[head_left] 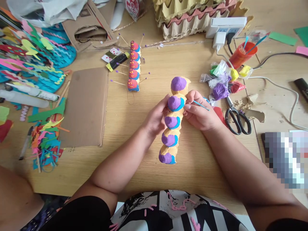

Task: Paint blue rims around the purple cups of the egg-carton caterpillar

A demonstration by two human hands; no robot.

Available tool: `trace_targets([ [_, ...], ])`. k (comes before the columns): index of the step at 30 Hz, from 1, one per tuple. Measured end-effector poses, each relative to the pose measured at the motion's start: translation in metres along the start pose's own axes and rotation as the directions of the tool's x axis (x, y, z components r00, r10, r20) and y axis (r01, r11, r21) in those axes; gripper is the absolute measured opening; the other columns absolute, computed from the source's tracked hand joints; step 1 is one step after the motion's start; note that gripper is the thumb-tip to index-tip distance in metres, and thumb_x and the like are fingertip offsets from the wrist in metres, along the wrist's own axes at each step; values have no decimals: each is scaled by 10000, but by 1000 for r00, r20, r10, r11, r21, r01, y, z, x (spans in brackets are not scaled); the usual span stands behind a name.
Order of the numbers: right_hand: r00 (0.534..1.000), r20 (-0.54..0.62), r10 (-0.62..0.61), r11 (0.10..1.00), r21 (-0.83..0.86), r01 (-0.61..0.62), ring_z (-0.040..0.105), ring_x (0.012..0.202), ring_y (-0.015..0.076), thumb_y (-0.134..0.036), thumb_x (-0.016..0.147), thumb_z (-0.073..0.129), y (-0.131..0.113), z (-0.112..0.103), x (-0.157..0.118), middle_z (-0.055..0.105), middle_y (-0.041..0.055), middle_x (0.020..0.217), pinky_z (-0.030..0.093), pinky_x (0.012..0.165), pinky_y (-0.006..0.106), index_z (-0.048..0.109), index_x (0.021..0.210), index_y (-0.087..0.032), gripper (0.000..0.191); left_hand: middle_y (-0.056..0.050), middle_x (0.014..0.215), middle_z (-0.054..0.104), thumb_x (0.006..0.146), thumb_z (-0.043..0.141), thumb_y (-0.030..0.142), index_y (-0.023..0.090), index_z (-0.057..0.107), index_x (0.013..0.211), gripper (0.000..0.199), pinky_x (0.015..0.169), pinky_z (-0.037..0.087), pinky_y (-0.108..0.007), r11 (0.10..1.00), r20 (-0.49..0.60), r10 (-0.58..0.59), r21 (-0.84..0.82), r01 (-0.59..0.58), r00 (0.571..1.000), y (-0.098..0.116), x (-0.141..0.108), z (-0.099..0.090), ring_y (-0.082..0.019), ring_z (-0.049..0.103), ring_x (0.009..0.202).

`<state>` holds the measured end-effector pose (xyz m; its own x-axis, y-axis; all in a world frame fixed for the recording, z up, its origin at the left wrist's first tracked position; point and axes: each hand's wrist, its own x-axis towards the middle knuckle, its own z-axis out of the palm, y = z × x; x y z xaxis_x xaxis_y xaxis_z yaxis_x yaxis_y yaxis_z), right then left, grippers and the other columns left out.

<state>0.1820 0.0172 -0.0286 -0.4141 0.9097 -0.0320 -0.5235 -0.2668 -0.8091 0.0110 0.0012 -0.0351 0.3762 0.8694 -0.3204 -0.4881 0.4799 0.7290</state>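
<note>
My left hand [157, 117] is closed on a strip of egg carton [177, 133] from its left side. Purple clay caps the strip's rounded bumps, and bright blue clay edges most of them. At the strip's upper right edge is my right hand [201, 112], its fingers pinched around a thin blue stick [201, 105] that pokes out to the right. Those fingertips touch or nearly touch the carton, partly hidden behind it. Farther off on the table stands a similar strip [133, 65] with red and blue clay bumps and purple-tipped sticks along its sides.
Scissors [237, 118], bagged clay [220, 91] and an orange cup [243, 54] lie to the right, near a power strip [226, 25]. Stacked egg trays [192, 19] stand behind. Leftward are cardboard [84, 107], paper scraps [47, 141] and another person's arm [16, 199].
</note>
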Motion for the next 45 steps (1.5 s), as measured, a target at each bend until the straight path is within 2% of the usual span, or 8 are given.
trace_targets([
  [11, 1000, -23, -18, 999, -33, 17, 557, 599, 73, -301, 703, 1006, -1, 1, 0, 605, -79, 725, 469, 569, 205, 550, 814, -239, 473, -74, 934, 827, 864, 710, 716, 304, 822, 986, 445, 907, 606, -531, 999, -2, 31, 8, -31, 1000, 2, -2, 4, -397, 773, 1070],
  [15, 999, -38, -25, 999, -34, 24, 538, 588, 70, -289, 700, 997, -2, 1, 0, 610, -78, 729, 468, 567, 205, 551, 818, -242, 464, -87, 904, 826, 839, 726, 750, 315, 832, 996, 474, 889, 605, -513, 999, -14, 51, -3, -51, 999, 0, -1, 5, -415, 767, 1091],
  [26, 999, -46, -15, 1000, -27, 13, 494, 581, 81, -240, 716, 943, -2, 1, -1, 580, -80, 725, 471, 570, 217, 524, 824, -258, 433, -65, 998, 832, 821, 784, 741, 309, 813, 944, 450, 931, 596, -508, 996, -101, 88, 28, -86, 991, -2, -2, 8, -403, 749, 1161],
  [34, 1000, 0, -10, 1000, -2, 10, 533, 602, 83, -324, 724, 977, -2, 2, -1, 578, -75, 726, 462, 568, 214, 543, 836, -249, 454, -96, 953, 831, 822, 725, 807, 319, 832, 992, 528, 923, 604, -530, 999, -22, 41, -5, -41, 999, -2, 1, 3, -430, 750, 1157],
  [45, 997, -58, -47, 999, -11, 46, 432, 567, 64, -343, 733, 1010, -1, 5, -2, 468, -89, 709, 409, 534, 200, 489, 797, -240, 535, -97, 985, 829, 827, 789, 706, 299, 819, 1017, 450, 932, 610, -537, 999, -52, 7, -32, -9, 999, -8, 1, 0, -431, 745, 1172],
])
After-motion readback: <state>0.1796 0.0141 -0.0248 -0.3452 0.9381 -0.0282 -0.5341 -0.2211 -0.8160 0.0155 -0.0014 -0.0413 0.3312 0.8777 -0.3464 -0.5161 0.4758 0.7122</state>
